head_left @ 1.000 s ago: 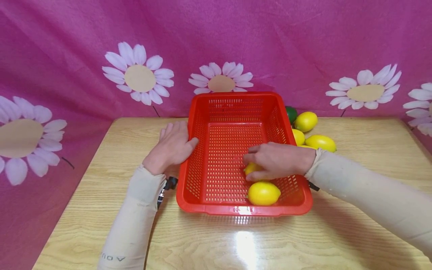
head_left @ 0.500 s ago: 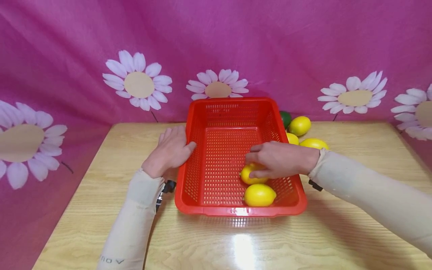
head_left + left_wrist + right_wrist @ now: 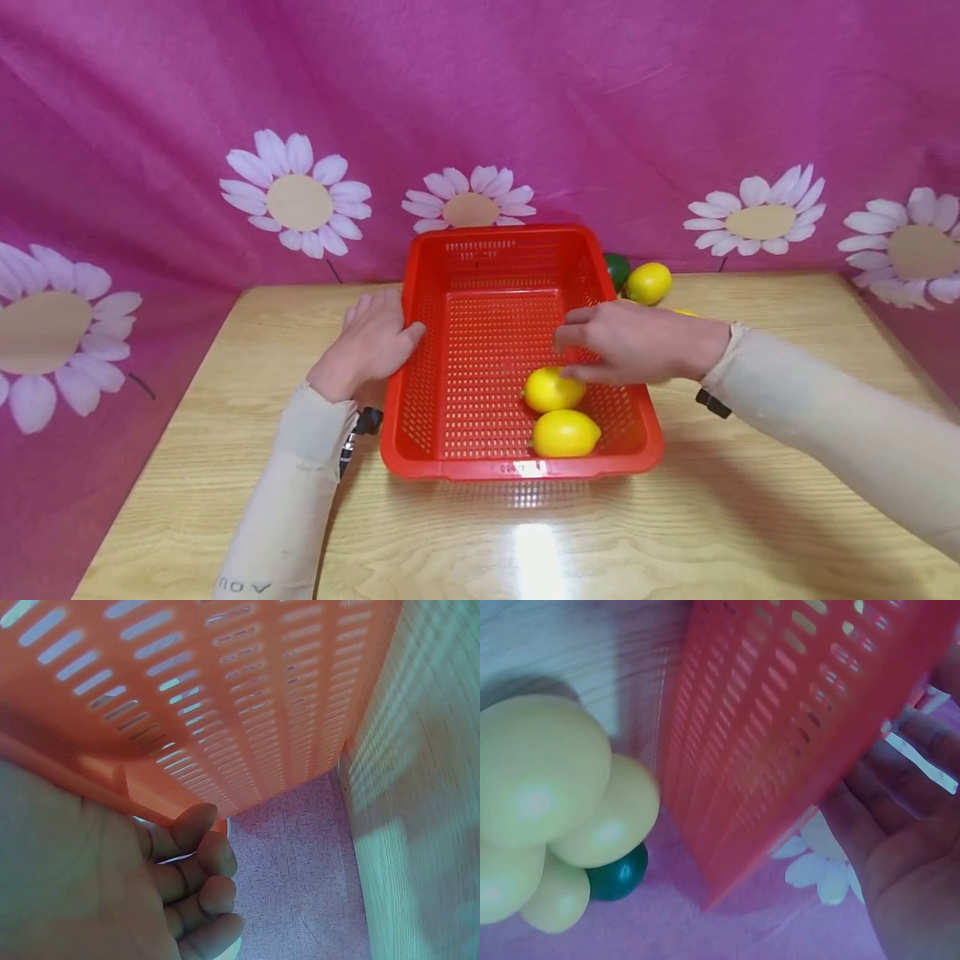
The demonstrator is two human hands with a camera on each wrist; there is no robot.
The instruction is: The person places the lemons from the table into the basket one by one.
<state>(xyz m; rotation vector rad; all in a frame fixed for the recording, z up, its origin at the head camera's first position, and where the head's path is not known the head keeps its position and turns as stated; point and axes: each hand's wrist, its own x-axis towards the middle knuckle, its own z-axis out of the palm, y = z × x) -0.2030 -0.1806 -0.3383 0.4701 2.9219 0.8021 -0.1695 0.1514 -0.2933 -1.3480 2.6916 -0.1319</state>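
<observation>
A red slotted plastic basket point(image 3: 521, 468) stands on the table. My left hand point(image 3: 367, 342) grips its left rim, thumb over the inside and fingers outside; the left wrist view shows those fingers point(image 3: 202, 881) bent beside the basket wall. Two yellow lemons lie in the basket's front right part: one near the front wall point(image 3: 566, 433), the other lemon point(image 3: 547, 392) just behind it. My right hand point(image 3: 630, 340) hovers over the right rim with fingers loosely bent and nothing in its grasp. Its thumb tip overlaps the rear lemon; whether they touch, I cannot tell.
Outside the basket's right wall lie several lemons point(image 3: 540, 769) and a dark green fruit point(image 3: 620, 874), partly hidden by my right arm in the head view. Behind the wooden table point(image 3: 450, 542) hangs a pink cloth point(image 3: 570, 100) with white flowers.
My right hand has let go of the rear lemon and risen to the right, leaving it beside the front one. The left hand stays on the rim. The head view has shifted slightly.
</observation>
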